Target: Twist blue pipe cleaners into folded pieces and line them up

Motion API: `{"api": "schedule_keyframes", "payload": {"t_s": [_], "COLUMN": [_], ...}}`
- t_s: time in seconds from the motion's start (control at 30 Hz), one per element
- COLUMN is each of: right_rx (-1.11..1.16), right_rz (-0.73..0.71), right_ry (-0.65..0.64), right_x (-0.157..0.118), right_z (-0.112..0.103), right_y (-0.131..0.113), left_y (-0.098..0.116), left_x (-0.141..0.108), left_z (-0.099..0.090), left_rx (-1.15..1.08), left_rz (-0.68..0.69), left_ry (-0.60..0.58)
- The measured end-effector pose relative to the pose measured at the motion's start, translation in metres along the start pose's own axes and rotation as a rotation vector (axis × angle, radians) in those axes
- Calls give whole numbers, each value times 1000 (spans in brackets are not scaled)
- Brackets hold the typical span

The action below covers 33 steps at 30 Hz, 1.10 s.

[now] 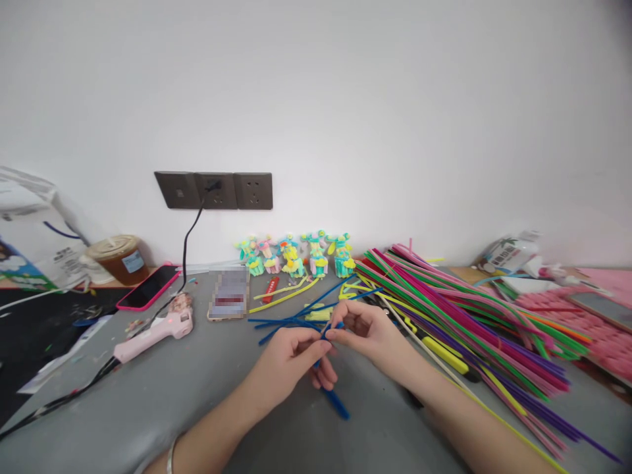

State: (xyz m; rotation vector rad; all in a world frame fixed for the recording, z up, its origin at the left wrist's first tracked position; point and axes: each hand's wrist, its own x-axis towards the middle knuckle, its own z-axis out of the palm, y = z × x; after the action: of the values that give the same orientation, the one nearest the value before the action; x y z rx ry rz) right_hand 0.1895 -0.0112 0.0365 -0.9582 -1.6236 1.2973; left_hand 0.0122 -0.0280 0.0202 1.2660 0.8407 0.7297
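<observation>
Near the middle of the grey mat, my left hand [293,359] and my right hand [368,329] meet with their fingertips pinching a blue pipe cleaner [336,403]. Its lower end sticks out beneath my left hand, and a small bent part shows between the two hands. How the strand is bent there is partly hidden by the fingers. Loose blue pipe cleaners [276,322] lie just behind my hands, close to a few yellow pieces [320,314]. Several small pastel figures [318,253] stand in a row against the wall.
Many coloured pipe cleaners [464,309] spread across the right, beside a yellow cutter [444,354]. At left lie a pink glue gun [153,339] with its cable, a pink phone [149,288], and a drink cup [121,260]. Another phone [228,294] lies behind my left hand.
</observation>
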Motion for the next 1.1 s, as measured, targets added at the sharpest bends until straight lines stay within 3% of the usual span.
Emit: {"api": "schedule_keyframes", "payload": {"t_s": [0.53,0.9,1.1], "right_rx": [120,232,237], "right_rz": [77,124,91], "right_ry": [7,49,42], "right_x": [3,1,3], "right_z": [-7,-1,0], "right_y": [-7,-1,6], "left_y": [3,4,4], "left_x": [-1,0,-3], "left_z": [-2,1,2], "left_rx": [140,106,217], "left_rz": [37,30,87], "left_ry": [8,52,64]}}
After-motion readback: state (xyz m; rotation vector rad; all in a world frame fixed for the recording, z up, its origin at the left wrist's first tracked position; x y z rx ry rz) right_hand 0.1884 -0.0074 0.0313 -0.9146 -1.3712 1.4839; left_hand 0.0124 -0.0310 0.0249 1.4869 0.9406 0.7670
